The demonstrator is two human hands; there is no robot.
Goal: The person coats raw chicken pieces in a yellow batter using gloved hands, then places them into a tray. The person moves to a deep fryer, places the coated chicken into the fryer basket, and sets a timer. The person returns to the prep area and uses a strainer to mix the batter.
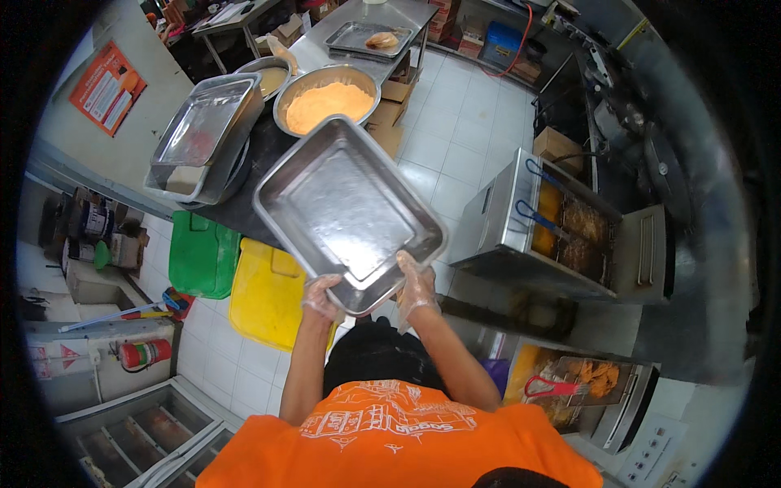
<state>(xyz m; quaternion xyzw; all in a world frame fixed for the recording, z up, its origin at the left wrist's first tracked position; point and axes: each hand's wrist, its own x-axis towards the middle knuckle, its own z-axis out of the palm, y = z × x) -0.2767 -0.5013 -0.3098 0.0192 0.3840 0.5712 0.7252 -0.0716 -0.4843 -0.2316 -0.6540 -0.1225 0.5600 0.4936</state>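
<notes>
Between both hands I carry a rectangular stainless-steel pan (341, 201), with nothing in it. My left hand (322, 297), in a clear plastic glove, grips the near left corner, its thumb over the rim. On the near right side, my right hand (418, 287) holds the rim, gloved the same way, with the thumb inside. Just beyond the pan's far corner is a round steel bowl (332, 100) of orange-coloured flour or breading. Left of that bowl stand a smaller metal bowl of pale liquid (273, 79) and a clear plastic container (183, 177) with a metal tray (204, 125) on top.
To the right stands a deep fryer (488, 226) with blue-handled baskets (540, 219). Another fryer, near my right side, has a red-handled basket (552, 387) with fried food. Green (204, 256) and yellow bin lids (268, 299) lie low at left. A steel table (317, 30) extends ahead.
</notes>
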